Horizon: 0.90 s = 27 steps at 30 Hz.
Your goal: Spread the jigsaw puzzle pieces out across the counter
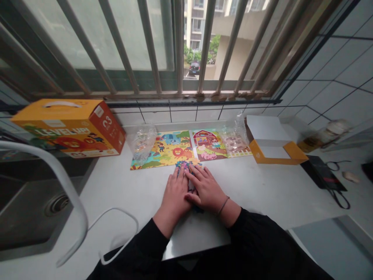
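Note:
Both my hands lie side by side on the white counter point(244, 194). Palm down, my left hand point(176, 190) has its fingers stretched forward. My right hand point(206, 188) also lies flat, its thumb and fingertips meeting the left hand. Beneath them is a small pile of colourful jigsaw pieces point(185, 165), mostly covered; bits show past the fingertips and between the hands. Just beyond the fingertips lie an animal picture sheet point(163, 155) with a lion and elephant, and a farm picture sheet point(204, 149) with a red barn.
Clear plastic bags point(142, 142) point(234, 136) rest on both sheets; the right one holds pieces. An orange box point(67, 130) stands at left beside the sink point(32, 202) and a white curved tube point(72, 194). At right are an opened box point(271, 153) and a black pouch point(323, 173).

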Available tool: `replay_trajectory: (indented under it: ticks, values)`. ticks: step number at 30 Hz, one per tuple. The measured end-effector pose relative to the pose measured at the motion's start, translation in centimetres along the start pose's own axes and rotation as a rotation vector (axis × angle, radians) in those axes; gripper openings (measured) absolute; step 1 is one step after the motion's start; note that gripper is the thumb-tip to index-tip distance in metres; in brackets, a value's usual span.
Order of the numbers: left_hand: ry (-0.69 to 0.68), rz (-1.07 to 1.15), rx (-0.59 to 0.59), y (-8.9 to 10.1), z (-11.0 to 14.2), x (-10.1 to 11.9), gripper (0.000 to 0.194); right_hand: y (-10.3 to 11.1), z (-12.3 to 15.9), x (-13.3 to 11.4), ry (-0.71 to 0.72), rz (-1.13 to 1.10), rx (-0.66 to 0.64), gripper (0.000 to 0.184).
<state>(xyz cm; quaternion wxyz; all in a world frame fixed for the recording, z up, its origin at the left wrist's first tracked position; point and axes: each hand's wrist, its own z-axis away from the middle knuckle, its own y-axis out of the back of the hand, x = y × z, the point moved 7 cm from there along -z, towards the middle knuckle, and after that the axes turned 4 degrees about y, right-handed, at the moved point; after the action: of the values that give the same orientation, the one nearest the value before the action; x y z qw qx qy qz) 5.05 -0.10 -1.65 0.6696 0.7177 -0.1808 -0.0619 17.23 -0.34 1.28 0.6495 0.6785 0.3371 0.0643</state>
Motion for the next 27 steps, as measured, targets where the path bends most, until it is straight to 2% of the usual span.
replay_trajectory:
  ticks: [5,9,15,21,24,27]
  values:
    - [0.088,-0.015,0.038,1.1,2.1,-1.7,0.081,-0.3,1.9,0.6,-0.04,0.069,-0.06,0.083]
    - [0.154,-0.016,0.023,1.8,4.0,-3.4,0.079,-0.4,4.1,2.0,-0.088,0.121,-0.086,0.086]
    - [0.313,-0.036,-0.013,2.5,6.3,-7.1,0.076,0.3,7.5,4.9,-0.191,0.194,-0.008,0.077]
    - [0.441,-0.052,-0.026,2.6,7.3,-10.7,0.079,0.6,10.0,7.1,-0.319,0.259,0.055,0.077]
    - [0.423,-0.044,-0.02,2.6,7.6,-10.8,0.078,0.9,10.6,7.5,-0.381,0.288,0.101,0.08]
    - [0.324,-0.03,0.02,2.6,7.7,-9.0,0.076,1.4,10.0,6.8,-0.379,0.305,0.154,0.083]
